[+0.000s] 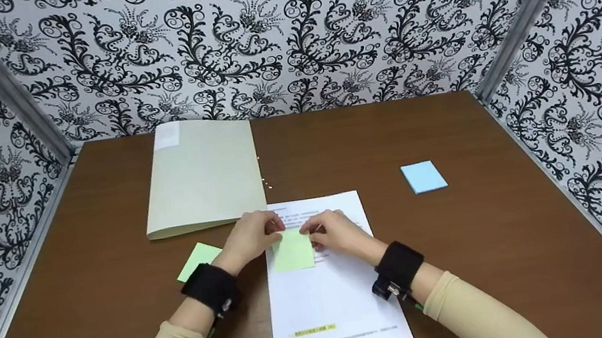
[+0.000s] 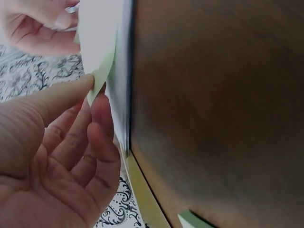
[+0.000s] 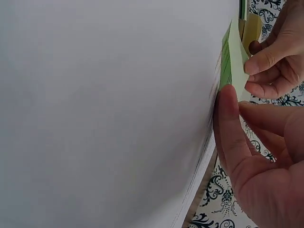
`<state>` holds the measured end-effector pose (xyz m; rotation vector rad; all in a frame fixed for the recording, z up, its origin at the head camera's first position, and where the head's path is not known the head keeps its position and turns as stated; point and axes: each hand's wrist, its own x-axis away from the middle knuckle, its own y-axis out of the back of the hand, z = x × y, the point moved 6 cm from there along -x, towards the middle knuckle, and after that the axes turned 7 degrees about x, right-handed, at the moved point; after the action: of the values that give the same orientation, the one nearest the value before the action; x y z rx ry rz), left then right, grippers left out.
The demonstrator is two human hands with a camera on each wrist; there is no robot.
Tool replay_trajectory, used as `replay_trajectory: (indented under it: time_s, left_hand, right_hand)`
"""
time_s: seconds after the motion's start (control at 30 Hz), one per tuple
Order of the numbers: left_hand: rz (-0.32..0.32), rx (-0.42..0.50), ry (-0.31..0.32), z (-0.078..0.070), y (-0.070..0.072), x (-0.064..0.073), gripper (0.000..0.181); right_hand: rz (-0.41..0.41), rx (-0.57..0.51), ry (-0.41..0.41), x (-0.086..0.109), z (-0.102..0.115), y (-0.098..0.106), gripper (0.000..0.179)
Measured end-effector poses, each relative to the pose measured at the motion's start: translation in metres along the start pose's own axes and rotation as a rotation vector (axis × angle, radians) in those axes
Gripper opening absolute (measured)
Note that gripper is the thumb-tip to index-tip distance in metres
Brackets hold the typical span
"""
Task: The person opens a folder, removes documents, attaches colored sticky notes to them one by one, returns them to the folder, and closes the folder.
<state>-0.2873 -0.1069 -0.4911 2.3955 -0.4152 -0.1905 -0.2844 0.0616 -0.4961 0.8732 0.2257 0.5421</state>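
Note:
Between my two hands is a light green sticky note [image 1: 293,251], over the upper part of a stack of printed paper [image 1: 330,299]. My left hand [image 1: 254,234] pinches the note's upper left corner between thumb and fingers; the left wrist view shows this pinch on the green sticky note [image 2: 100,78] closely. On the other side, my right hand [image 1: 340,233] pinches the upper right corner, and in the right wrist view the note [image 3: 235,61] stands tilted off the page. Whether its lower edge touches the paper cannot be told.
A pad of green sticky notes [image 1: 199,258] lies left of my left wrist. Behind it is a cream folder [image 1: 206,175], near the paper's top left. A blue sticky note pad [image 1: 423,176] lies to the right. Patterned walls [image 1: 272,39] enclose the brown table [image 1: 522,256].

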Motion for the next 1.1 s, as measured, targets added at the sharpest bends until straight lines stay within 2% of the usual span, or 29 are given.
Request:
replay_trajectory:
  time_s: [0.17,0.3,0.47,0.8,1.0,1.1]
  left_hand:
    - [-0.033,-0.065,0.028,-0.004,-0.003,0.001,0.01]
    - [-0.056,-0.118,0.022,-0.007,-0.004,0.002,0.011]
    - [-0.077,-0.166,-0.001,-0.008,-0.004,0.002,0.012]
    - [-0.076,-0.171,-0.004,-0.008,-0.004,0.002,0.012]
    - [-0.096,-0.235,-0.047,-0.014,-0.004,0.003,0.011]
    - [-0.129,-0.277,-0.093,-0.019,-0.005,0.005,0.012]
  right_hand:
    - [-0.023,0.157,0.115,0.001,0.006,0.0,0.025]
    - [-0.028,0.215,0.17,0.001,0.008,-0.002,0.024]
    - [-0.021,0.245,0.182,0.002,0.01,-0.004,0.022]
    - [0.001,0.292,0.18,0.004,0.014,-0.006,0.022]
    - [-0.002,0.415,0.238,0.007,0.021,-0.008,0.022]
    - [-0.014,0.473,0.262,0.009,0.024,-0.009,0.019]
